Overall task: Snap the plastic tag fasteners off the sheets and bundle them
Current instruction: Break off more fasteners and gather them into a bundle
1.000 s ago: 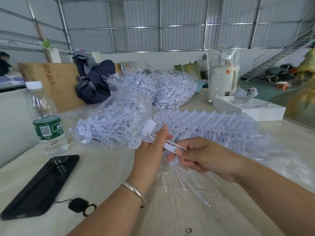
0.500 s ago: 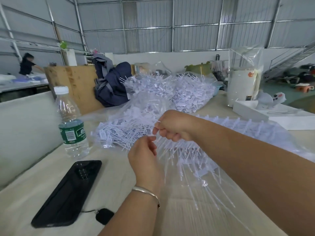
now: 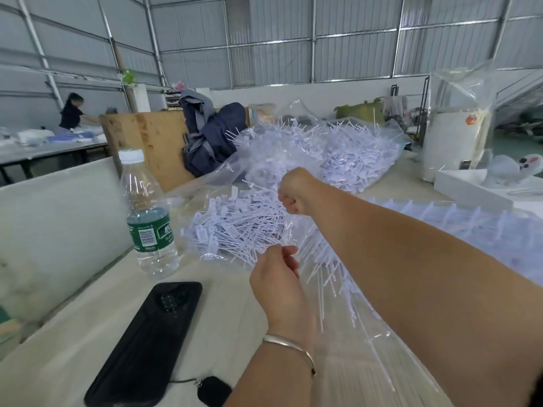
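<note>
Right hand [image 3: 295,191] raised over bench, fingers curled into fist, pinching thin white strands at top of loose fastener pile [image 3: 235,227]; exact contents of grip too small to resolve. Left hand [image 3: 277,284] lower and nearer, silver bangle [image 3: 289,346] on wrist, thumb and fingertips pinched on white stems at near edge of same pile. Pile lying on clear plastic bag [image 3: 211,174], on pale table [image 3: 73,348], just right of water bottle [image 3: 148,215]. Unsnapped fastener sheets [image 3: 458,218] spread in clear film under and beyond right forearm. Two further bagged heaps of fasteners [image 3: 349,154] behind, near navy backpack [image 3: 211,142]. Black phone [image 3: 147,345] flat on table at near left, small black fob [image 3: 213,389] beside lower end. White cylinder in plastic wrap [image 3: 452,142] at far right.
</note>
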Available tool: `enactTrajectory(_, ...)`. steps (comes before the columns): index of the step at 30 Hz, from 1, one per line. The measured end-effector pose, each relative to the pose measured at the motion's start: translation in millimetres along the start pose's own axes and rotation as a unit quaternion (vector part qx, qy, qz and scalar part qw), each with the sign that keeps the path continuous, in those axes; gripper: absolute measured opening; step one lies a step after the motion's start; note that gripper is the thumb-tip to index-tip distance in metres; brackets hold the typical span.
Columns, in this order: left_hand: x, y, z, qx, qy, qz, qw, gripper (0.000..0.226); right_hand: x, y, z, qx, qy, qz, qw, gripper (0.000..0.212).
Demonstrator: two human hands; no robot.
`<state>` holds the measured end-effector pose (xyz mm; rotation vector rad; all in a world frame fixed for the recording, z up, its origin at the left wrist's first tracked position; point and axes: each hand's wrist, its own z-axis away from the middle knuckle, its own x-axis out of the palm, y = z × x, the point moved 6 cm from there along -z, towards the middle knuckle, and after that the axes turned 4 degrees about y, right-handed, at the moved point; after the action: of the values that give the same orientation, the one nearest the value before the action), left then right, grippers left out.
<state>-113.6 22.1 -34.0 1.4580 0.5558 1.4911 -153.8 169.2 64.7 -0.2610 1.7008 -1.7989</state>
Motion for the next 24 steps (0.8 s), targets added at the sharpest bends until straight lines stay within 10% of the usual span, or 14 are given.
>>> enactTrajectory(3,0.3,1.3,1.9,0.000,0.002,0.005,1.000,0.023,13.9,17.4,6.5,0.040,-0.058,0.050,0.996,0.017)
enactTrajectory(16,19.7,9.4,19.0,0.018,-0.154,-0.070,0.985,0.022,-74.5,-5.0,80.2,-0.356,0.101,0.240,0.897,0.028)
enactTrajectory(24,40.4,1.6,45.8,0.160,-0.313,-0.272,0.896,0.037,-135.0,69.5,190.4,-0.344,-0.088,0.372,0.858,0.029)
